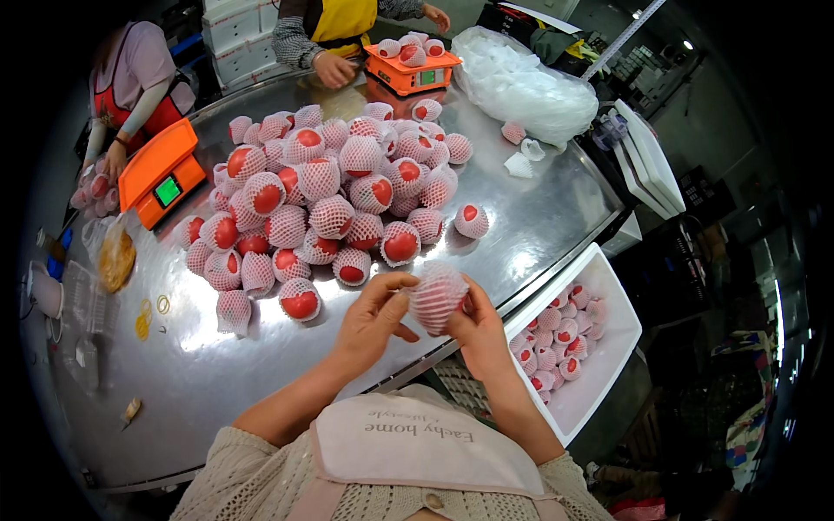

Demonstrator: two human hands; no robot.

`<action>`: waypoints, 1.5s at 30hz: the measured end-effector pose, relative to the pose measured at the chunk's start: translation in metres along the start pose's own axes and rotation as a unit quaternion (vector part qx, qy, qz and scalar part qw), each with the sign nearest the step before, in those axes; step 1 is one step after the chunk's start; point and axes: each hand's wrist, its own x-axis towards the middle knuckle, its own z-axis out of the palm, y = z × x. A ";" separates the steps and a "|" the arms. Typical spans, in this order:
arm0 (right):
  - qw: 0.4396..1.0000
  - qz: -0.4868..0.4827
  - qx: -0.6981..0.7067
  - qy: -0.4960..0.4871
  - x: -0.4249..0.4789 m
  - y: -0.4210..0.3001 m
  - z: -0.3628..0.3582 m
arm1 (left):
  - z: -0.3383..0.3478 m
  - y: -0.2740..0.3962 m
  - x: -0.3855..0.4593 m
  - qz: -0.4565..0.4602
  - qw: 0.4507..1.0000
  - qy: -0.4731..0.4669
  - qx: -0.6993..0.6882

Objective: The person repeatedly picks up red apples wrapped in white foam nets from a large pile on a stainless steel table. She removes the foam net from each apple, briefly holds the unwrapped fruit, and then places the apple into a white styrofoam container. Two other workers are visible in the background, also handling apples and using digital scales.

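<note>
In front of my apron, a round red fruit in a white foam net sleeve (435,301) is held up between my hands over the table's near edge. My right hand (477,329) grips it from the right, with the thumb beneath. On the other side, my left hand (374,319) pinches the sleeve's edge between thumb and forefinger, its other fingers loosely curled. Beyond my hands lies a heap of netted red fruits (319,195) on the metal table (215,384). One netted fruit (471,221) sits apart at the heap's right.
A white foam box (589,407) with netted fruits stands by my right arm. Orange scales (159,172) (417,77) stand left and at the back, the rear one loaded. Two co-workers (140,71) (339,32) are across the table. A plastic bag (521,84) and empty nets (519,165) lie right.
</note>
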 end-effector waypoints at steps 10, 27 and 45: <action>0.907 0.254 0.325 -0.086 -0.005 0.007 -0.003 | -0.012 0.011 -0.002 -0.070 0.991 -0.110 0.012; 0.994 -0.010 -0.111 0.008 -0.010 0.007 0.009 | -0.016 -0.007 -0.001 -0.090 0.994 -0.052 0.035; 0.996 0.019 -0.083 0.033 -0.004 0.032 -0.009 | -0.022 0.002 0.005 -0.153 0.967 -0.043 -0.198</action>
